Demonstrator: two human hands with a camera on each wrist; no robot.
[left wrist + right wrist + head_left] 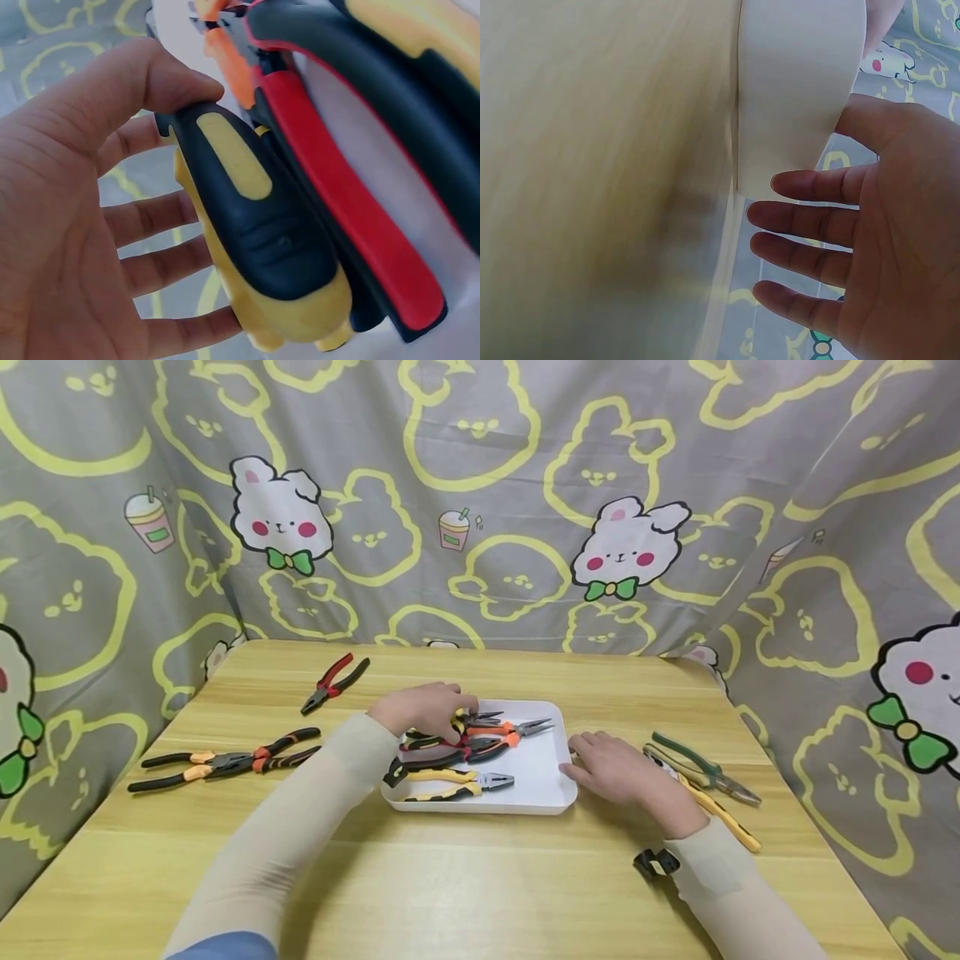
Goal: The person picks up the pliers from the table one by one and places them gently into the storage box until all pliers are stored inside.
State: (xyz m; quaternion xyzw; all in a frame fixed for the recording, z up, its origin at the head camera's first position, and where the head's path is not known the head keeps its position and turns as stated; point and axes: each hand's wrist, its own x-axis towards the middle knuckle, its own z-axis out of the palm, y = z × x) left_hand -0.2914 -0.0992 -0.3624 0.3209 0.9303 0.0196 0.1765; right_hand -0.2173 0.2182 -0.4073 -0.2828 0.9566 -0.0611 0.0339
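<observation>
A white tray (pixel 540 781) sits mid-table with several pliers in it. Over its back left part, my left hand (pixel 429 708) grips black-and-yellow-handled pliers (pixel 262 217), thumb on one handle and fingers along the other side. Right beside these in the left wrist view lie red-and-black pliers (pixel 337 202). Orange-handled long-nose pliers (pixel 531 727) point right inside the tray. Nearer the front lie yellow-and-black pliers (pixel 457 783). At the tray's right wall, my right hand (pixel 611 768) rests with straight fingers, the thumb at the rim.
Red-and-black pliers (pixel 330 685) lie at the back left. Two orange-and-black pliers, one pale orange (pixel 198 771) and one darker (pixel 266 756), overlap on the left. Green-handled pliers (pixel 701 764) and yellow-handled pliers (pixel 723 818) lie beyond my right hand. A patterned curtain (pixel 510 510) encloses the table.
</observation>
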